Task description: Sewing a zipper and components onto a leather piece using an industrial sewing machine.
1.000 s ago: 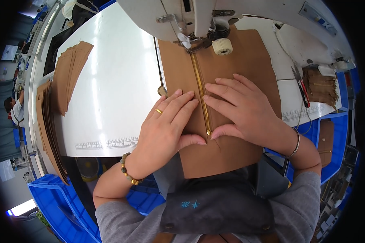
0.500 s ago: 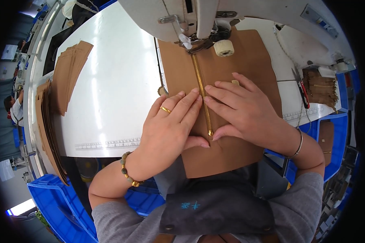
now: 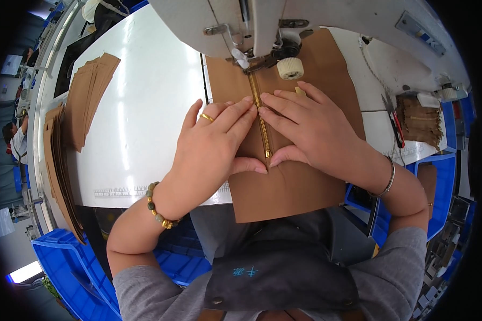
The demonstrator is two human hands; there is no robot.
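Observation:
A brown panel (image 3: 289, 192) that looks like leather lies under the head of a white sewing machine (image 3: 198, 27). Down its middle runs a gold-toothed zipper (image 3: 264, 136), its far end at the presser foot (image 3: 247, 68) and its gold pull near my thumbs. My left hand (image 3: 211, 142), with a ring on one finger, rests flat left of the zipper, fingertips at its edge. On the zipper's right, my right hand (image 3: 310, 123) presses the panel with fingers stretched out. Both thumbs point inward below the pull. The needle tip is too small to make out.
Brown pieces (image 3: 93, 96) lie fanned at the left, beside a taller brown stack (image 3: 59, 171). Red-handled snips (image 3: 397, 129) and bundled brown strips (image 3: 420, 120) sit at the right. Blue bins (image 3: 64, 262) stand below the table, with a ruler strip (image 3: 123, 192) along its near edge.
The panel and its zipper have slid away from me, further under the machine head. Both hands have moved forward with it, still lying flat.

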